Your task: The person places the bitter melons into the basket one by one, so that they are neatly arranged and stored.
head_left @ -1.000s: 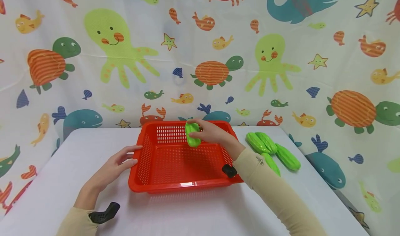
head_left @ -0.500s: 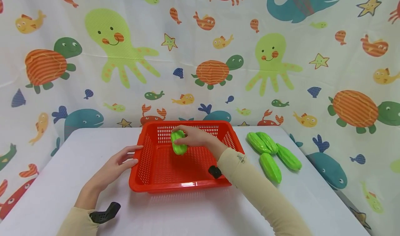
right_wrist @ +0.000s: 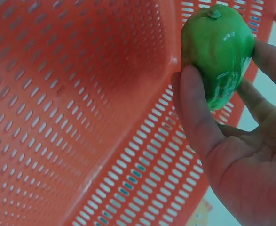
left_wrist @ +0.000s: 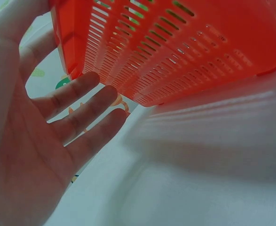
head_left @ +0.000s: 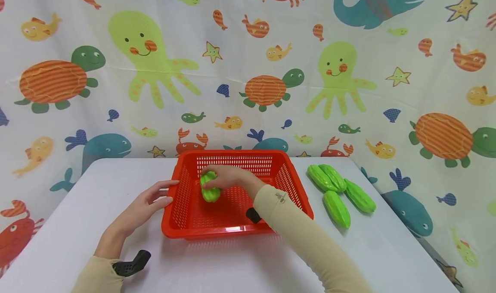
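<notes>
A curtain of printed sea creatures (head_left: 232, 133) hangs behind the red basket; beneath the basket spreads a white table (head_left: 209, 267). The red basket (head_left: 240, 231), slotted on walls and floor, is the centrepiece. At its left wall is a person's left hand (head_left: 143, 204), fingers spread and nearly straight, thumb and fingertips touching the rim. The right hand (head_left: 228, 176) reaches inside the basket, thumb and fingers pinching a green vegetable across its sides. Right of the basket lie four more green vegetables (head_left: 334, 179), three bunched together and one just nearer the front. The held green vegetable (head_left: 210, 194) is inside the basket toward its left wall; whether it touches the floor cannot be told. Its glossy, ribbed skin suggests something light, fairly stiff, a little slippery and not fragile, best gripped around the middle, clear of the stubby stem (right_wrist: 214, 13).
</notes>
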Available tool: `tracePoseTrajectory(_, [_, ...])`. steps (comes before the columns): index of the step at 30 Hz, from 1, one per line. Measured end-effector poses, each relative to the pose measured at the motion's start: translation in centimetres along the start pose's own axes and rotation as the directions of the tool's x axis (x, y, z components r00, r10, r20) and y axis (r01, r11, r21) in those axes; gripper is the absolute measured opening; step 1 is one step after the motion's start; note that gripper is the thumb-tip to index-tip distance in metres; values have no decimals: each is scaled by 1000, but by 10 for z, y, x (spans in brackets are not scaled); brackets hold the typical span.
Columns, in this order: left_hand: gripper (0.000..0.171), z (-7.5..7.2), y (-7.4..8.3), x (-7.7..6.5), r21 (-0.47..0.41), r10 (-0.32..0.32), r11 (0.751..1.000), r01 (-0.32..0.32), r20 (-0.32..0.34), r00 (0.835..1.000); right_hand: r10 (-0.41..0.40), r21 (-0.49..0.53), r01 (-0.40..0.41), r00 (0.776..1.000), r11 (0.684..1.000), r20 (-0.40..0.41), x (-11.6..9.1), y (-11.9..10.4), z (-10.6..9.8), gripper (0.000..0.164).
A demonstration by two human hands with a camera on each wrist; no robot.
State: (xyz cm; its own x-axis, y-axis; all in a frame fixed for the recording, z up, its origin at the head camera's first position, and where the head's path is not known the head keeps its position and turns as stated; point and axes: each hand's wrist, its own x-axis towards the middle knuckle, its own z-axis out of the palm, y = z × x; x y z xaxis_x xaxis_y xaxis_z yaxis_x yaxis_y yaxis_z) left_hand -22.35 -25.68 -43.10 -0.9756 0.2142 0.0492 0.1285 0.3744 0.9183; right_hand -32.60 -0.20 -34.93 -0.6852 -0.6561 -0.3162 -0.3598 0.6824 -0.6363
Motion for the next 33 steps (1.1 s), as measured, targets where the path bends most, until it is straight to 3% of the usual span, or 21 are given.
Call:
tracePoseTrajectory(13, [61, 1, 1, -2, 4, -15, 1000, 15, 0, 1000, 33, -36, -30, 996, 999, 88, 9, -2, 12, 47])
tracePoseTrajectory(33, [60, 3, 2, -2, 10, -9, 1000, 9, -4, 1000, 20, -87, -10, 994, 996, 112, 13, -5, 20, 57])
